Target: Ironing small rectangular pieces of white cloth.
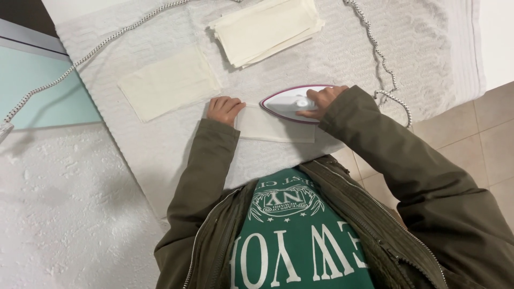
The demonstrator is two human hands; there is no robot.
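Observation:
My right hand [321, 99] grips the handle of a white iron with a purple rim [286, 103], which rests flat on a small cream cloth piece [273, 128]. The iron's tip points left. My left hand [225, 108] is curled, knuckles down, on the left edge of that same cloth piece, holding it against the white padded ironing surface [160, 144]. Both arms wear olive jacket sleeves.
A single flat cream cloth piece [168, 83] lies to the left. A stack of several cream pieces [267, 29] sits further away. The iron's braided cord [383, 64] snakes along the right; another cord [80, 59] crosses the left. Tiled floor [482, 134] lies to the right.

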